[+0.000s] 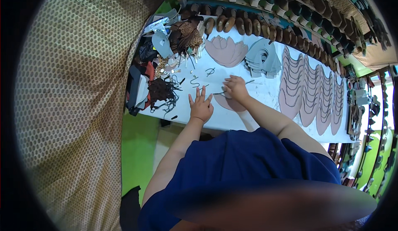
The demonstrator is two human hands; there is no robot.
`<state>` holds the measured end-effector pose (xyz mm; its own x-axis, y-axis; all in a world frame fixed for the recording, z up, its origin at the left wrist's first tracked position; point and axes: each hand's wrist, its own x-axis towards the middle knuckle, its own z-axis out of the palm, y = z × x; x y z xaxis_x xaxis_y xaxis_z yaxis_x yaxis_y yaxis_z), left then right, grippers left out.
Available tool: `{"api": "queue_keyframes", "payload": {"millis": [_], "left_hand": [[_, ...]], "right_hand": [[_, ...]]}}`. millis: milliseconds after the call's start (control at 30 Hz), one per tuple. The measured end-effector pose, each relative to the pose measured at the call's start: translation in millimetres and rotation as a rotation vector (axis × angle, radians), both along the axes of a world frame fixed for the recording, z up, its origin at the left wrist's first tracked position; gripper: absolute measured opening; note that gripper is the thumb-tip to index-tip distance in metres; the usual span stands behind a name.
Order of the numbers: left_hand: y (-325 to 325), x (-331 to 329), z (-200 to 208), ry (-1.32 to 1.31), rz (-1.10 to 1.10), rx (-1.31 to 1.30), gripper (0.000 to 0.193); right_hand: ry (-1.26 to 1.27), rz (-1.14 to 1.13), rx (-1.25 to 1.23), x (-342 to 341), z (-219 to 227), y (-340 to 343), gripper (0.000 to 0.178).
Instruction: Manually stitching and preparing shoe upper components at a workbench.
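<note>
My left hand (201,108) rests on the white table with its fingers spread and nothing in it. Just right of it, my right hand (236,88) is bent over a pink sole-shaped piece (227,102), fingers curled down onto a thin dark cord (219,93). The cord shows on both sides of that hand; the fingertips' grip on it is partly hidden. One end of the cord comes close to my left fingertips. Beyond the hands lie a small looped dark cord (210,71) and a few short curly pieces (195,81).
Pink pieces (226,52) lie fanned at the back, beside stacked grey cutouts (263,59). Rows of overlapping pink soles with dark edging (291,102) cover the right side. Brown scraps and cords (161,91) heap at left. Shoe lasts (248,25) line the back edge.
</note>
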<state>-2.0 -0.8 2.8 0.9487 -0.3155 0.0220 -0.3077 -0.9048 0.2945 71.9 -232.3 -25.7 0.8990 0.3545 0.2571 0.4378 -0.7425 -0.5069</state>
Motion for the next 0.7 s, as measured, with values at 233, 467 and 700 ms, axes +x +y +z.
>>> {"api": "queue_keyframes", "payload": {"millis": [233, 467, 700], "left_hand": [[1, -3, -14, -0.043, -0.03, 0.002, 0.065], [-21, -10, -10, 0.037, -0.161, 0.073, 0.071], [-38, -15, -7, 0.136, -0.036, 0.104, 0.069]], "right_hand": [[-0.01, -0.383, -0.086, -12, 8, -90, 0.018], [-0.015, -0.45, -0.278, -16, 18, -104, 0.018], [0.034, -0.405, -0.273, -9, 13, -108, 0.008]]}}
